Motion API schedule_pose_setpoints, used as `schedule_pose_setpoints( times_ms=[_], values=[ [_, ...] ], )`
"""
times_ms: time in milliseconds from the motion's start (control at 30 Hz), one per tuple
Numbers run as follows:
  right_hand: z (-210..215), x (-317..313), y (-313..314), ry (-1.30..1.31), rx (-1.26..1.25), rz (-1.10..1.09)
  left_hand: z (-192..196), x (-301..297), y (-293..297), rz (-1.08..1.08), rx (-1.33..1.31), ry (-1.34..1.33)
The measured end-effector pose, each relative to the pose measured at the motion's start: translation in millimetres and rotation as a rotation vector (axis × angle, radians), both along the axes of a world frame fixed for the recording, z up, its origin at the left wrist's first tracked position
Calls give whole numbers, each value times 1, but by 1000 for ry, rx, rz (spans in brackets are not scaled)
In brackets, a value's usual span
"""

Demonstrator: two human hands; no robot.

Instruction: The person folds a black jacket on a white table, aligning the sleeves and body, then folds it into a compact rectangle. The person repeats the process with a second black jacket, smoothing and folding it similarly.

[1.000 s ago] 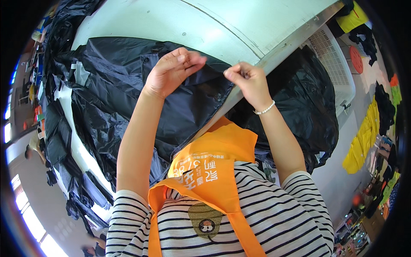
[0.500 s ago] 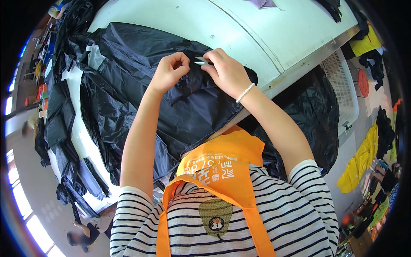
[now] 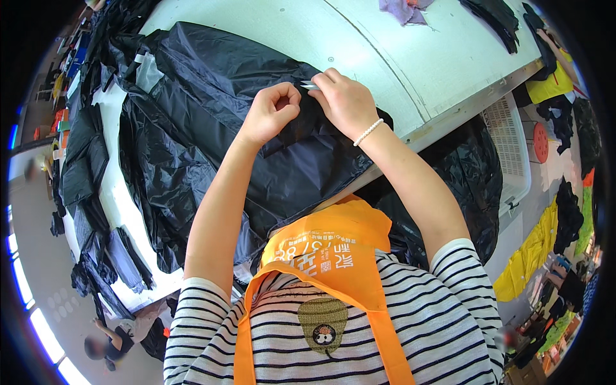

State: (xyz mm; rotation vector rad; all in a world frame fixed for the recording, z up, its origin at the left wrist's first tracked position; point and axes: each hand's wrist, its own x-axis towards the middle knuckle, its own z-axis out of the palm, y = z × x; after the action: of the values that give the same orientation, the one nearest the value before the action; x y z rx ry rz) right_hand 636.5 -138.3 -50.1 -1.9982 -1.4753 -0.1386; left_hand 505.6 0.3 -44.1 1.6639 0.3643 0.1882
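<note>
A shiny black garment (image 3: pixel 218 83) lies spread and crumpled over the pale table, hanging past its near edge. My right hand (image 3: pixel 348 106), with a beaded bracelet on its wrist, is closed around small thread snips (image 3: pixel 308 85). Their metal tips point left, just above the dark cloth. Close beside them my left hand (image 3: pixel 273 115) makes a pinch with thumb and forefinger over the garment. Whatever the pinch holds is too small or too hidden to make out.
The table (image 3: pixel 385 70) bears a purple scrap (image 3: pixel 405 9) and dark cloth pieces (image 3: pixel 493 20) at its far side. Folded dark garments (image 3: pixel 86 167) line the left. Right of the table stand a white plastic basket (image 3: pixel 511 154) and a red stool (image 3: pixel 540 142). Other people are farther off.
My left hand has moved right, closer to my right hand. The snips' blades, apart before, now look closer together. The view has shifted slightly.
</note>
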Motion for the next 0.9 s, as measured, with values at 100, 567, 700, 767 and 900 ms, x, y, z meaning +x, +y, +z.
schedule_pose_setpoints(
  times_ms=[100,567,700,767,900],
  values=[
    [5,1,0,-64,-48,9,4,1,-4,-18,-9,36],
    [6,9,-42,796,-286,255,38,-216,-113,189,232,550],
    [20,-77,-64,888,-430,720,-17,-355,-196,-273,589,1648],
    [12,-111,-74,994,-483,896,-51,-415,-241,-141,740,1429],
    [31,-102,-60,887,-16,782,-106,-459,-262,-322,92,1760]
  ],
)
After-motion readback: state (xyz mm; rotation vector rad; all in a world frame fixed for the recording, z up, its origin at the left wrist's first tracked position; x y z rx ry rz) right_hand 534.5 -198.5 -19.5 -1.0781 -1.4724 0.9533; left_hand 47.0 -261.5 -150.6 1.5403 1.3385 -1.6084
